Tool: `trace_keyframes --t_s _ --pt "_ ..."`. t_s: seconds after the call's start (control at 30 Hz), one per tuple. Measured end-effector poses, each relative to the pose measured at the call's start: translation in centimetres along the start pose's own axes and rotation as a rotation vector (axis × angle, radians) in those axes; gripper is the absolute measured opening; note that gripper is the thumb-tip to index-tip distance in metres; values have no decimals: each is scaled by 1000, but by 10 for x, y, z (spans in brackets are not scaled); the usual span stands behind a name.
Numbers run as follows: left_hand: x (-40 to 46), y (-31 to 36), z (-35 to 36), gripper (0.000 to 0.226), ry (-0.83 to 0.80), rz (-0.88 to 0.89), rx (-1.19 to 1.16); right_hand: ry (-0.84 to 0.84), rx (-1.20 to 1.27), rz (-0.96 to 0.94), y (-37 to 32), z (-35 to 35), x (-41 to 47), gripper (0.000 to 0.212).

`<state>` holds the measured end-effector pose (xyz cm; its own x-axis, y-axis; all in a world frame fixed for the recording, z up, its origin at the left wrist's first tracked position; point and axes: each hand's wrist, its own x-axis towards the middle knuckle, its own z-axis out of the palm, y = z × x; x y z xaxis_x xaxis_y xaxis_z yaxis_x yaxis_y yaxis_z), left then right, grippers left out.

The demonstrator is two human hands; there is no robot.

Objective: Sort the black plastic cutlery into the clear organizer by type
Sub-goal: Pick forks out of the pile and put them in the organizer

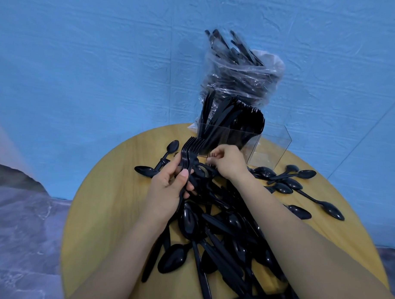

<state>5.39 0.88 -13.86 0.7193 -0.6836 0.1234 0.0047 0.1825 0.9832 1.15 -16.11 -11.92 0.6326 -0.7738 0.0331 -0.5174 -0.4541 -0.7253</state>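
Several black plastic forks [190, 152] are stacked together in the left hand [168, 188], whose fingers are curled around the handles, with the tines pointing up and away. The right hand [227, 162] reaches over the heap, and its fingers pinch something small and black at the far edge of the pile; which piece it is I cannot tell. Under both forearms lies a big loose heap of black plastic cutlery [222, 235], mostly spoons and knives, crossing each other on the round yellow wooden surface [105, 202]. Some single black spoons [287, 188] lie apart at the right side. Behind the hands stands the clear plastic organizer [270, 147]: its left compartments hold upright knives and forks, and the right compartment looks bare. Just behind it leans a clear plastic bag [241, 79] with more black cutlery inside. A blue cloth backdrop [94, 67] hangs behind everything
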Motion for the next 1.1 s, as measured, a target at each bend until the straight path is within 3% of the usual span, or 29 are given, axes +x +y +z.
trace_keyframes --t_s 0.17,0.37,0.53,0.8,1.1 --pt "0 1 -1 47 -15 -2 -1 190 265 -156 -12 -35 -17 5" --pt "-1 1 -1 49 -13 6 21 394 459 -381 -24 -70 -53 24" --pt "-4 6 0 49 -23 38 23 304 549 -474 -40 -76 -80 26" --pt "-10 27 6 45 -101 92 -47 123 600 -440 -49 -57 -95 23" --pt "-20 52 20 48 -290 21 -189 273 528 -449 -52 -62 -94 24"
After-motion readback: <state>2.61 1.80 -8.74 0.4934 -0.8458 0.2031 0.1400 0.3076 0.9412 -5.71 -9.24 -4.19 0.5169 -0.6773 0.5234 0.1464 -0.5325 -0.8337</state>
